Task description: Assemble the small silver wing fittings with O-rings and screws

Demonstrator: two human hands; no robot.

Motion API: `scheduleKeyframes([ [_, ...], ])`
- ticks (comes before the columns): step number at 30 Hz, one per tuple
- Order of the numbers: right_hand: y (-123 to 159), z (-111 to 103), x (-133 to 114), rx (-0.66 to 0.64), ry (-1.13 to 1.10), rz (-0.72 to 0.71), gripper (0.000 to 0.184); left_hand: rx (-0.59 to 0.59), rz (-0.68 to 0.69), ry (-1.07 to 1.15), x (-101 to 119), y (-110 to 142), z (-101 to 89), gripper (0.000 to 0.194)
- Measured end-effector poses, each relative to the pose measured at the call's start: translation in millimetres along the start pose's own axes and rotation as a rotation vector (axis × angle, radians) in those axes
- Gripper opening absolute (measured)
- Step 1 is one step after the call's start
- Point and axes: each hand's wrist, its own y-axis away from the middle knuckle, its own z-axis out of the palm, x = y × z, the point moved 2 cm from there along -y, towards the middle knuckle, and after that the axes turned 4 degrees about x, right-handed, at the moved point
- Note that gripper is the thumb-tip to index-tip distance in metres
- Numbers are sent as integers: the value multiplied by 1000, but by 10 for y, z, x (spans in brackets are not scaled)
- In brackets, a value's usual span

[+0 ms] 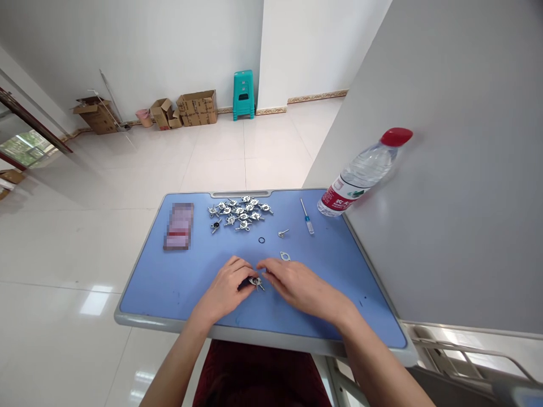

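My left hand is closed around a small metal valve-like part, gripping it between thumb and fingers just above the blue table. My right hand is beside that part with its fingers extended and apart, apparently holding nothing. Beyond the right hand lies a flat silver gasket-shaped plate with a hole. A black rubber ring and a small metal piece with a stem rest farther back. Similar metal parts are heaped near the far edge.
A screwdriver lies at the back right, near a water bottle with a red cap. At the far left is a blurred purple packet. A grey panel borders the table's right side. Cardboard boxes and a teal stool stand by the wall.
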Motion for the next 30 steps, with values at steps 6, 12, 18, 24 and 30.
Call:
scheduleKeyframes([
  [6,-4,-124,-5,125,-225,77,29,0,-6,-2,23,2,-8,18],
  [12,-31,-106,-1,206,-399,77,25,3,-8,16,35,12,-12,20],
  [18,-35,-92,-46,200,-414,-33,22,2,-11,24,4,18,4,18],
  [24,-53,-59,-36,184,-339,-74,19,15,-3,26,-4,26,11,18],
  [30,-46,-51,-48,200,-275,-155,20,3,-22,18,3,17,9,18],
])
